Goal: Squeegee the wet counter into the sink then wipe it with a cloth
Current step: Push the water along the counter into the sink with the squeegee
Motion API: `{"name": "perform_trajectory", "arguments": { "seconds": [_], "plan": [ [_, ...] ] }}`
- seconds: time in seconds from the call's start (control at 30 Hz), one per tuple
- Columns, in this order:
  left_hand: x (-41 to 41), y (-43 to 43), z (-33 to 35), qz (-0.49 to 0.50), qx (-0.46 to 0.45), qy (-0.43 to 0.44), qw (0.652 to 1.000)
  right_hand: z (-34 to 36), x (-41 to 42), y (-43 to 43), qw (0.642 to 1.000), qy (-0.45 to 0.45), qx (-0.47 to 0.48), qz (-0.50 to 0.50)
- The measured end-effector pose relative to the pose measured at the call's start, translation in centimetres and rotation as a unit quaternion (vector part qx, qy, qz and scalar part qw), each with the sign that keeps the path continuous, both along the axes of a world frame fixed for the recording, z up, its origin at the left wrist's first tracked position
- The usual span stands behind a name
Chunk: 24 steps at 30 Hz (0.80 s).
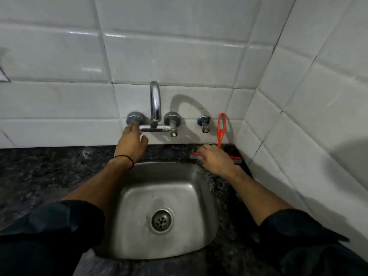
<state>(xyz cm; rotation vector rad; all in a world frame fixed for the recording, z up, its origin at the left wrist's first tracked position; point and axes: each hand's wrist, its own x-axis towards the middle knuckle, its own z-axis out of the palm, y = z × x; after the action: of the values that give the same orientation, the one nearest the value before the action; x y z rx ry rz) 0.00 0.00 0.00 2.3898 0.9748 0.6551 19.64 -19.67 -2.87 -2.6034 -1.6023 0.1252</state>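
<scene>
Where the white tiled wall [179,56] met the dark speckled counter [49,172], the steel sink [139,176] sat square below the camera; both arms reached across it; the left hand [130,145] was up under the tap [155,100], fingers straight, tips touching the left knob [133,118] (thumb splayed wide); the right hand [216,161] had its fingers curled round the red squeegee [221,128] in the counter's back right corner, blade down on the stone just beyond the sink's rim, looped handle upright against the tiles.

Left hand [131,144] reaching forward, fingers extended, right hand [214,159] curled, palm down
</scene>
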Motion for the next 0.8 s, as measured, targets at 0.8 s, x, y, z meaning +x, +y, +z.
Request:
{"name": "perform_trajectory", "arguments": {
  "seconds": [0.8],
  "plan": [
    [3.6,1.4,-2.8,0.07,0.059,0.072,0.993,2.0,8.6,1.7,0.924,-0.318,-0.132,0.165]
  ]
}}
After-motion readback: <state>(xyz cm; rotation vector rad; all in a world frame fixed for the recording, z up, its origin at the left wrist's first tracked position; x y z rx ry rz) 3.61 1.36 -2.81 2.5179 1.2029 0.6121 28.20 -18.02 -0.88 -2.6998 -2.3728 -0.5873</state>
